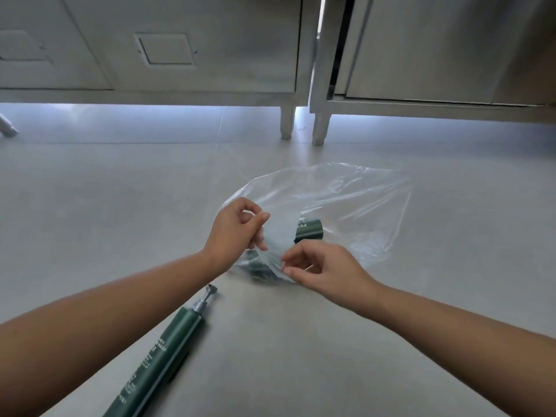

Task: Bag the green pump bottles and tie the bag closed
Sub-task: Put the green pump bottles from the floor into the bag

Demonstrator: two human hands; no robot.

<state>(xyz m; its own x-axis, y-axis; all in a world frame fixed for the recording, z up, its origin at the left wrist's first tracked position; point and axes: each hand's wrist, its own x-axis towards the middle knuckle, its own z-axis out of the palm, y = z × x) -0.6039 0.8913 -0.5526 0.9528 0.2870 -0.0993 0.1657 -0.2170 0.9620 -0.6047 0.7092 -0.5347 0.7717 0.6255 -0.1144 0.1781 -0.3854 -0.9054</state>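
Green bottle inside bag | second bottle on floor, unbagged | left hand and right hand both pinch bag film | tie not yet done

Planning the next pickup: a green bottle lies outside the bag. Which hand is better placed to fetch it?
Probably left: the left hand is nearer the green pump bottle beside that forearm; the right hand pinches the clear plastic bag.

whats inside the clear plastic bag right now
A green pump bottle lies inside the clear plastic bag, its base end showing. A dark green patch shows through bunched plastic; whether it is a second bottle is hidden. A loose bottle lies outside on the floor.
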